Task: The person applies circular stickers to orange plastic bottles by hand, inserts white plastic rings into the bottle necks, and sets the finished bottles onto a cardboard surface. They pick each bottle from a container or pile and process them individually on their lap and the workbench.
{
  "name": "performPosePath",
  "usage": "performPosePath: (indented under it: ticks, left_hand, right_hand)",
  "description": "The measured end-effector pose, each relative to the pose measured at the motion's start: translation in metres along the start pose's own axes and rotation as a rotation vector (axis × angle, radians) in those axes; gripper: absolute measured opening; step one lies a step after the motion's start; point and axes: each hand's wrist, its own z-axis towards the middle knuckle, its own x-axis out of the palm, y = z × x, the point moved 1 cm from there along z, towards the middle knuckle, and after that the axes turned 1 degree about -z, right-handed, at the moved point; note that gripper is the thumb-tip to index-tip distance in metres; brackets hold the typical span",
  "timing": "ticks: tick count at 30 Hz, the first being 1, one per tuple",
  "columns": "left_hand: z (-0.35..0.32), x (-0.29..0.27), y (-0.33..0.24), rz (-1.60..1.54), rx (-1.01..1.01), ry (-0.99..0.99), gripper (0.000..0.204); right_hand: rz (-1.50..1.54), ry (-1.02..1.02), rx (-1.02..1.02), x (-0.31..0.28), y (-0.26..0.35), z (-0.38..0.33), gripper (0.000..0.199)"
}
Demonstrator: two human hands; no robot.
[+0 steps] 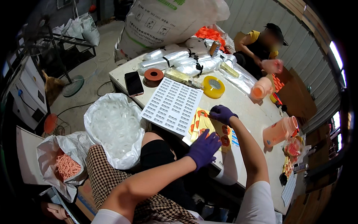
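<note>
My left hand (203,150), in a purple glove, lies with its fingers spread over yellow labels (201,122) printed with red-orange pictures. They form a loose, overlapping pile at the table's near edge. Just beyond the pile is my right hand (222,114), also gloved in purple. Its fingers are curled together at the upper edge of a label, and their tips are partly hidden. A white sheet of small printed stickers (173,104) lies flat to the left of the labels, against the pile.
On the table are a phone (134,83), brown tape (153,77), yellow tape (213,87), plastic bags (167,59) and peach jars (278,132). Sacks of clear rings (113,127) and pink sticks (68,167) stand left. Across the table, a person (261,44) handles a pink item.
</note>
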Motion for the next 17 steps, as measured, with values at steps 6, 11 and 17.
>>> performPosePath:
  ticks: [6, 11, 17]
  left_hand:
    - [0.003, 0.014, 0.023, 0.007, -0.112, 0.118, 0.069]
    - [0.002, 0.023, 0.023, 0.053, -0.107, -0.008, 0.058]
    - [0.009, 0.022, 0.023, 0.076, -0.161, 0.001, 0.057]
  right_hand:
    - [0.033, 0.213, -0.094, 0.008, 0.010, -0.040, 0.048]
    - [0.216, -0.087, -0.063, 0.011, 0.002, -0.049, 0.049]
    - [0.083, 0.266, 0.001, 0.000, 0.003, -0.027, 0.052]
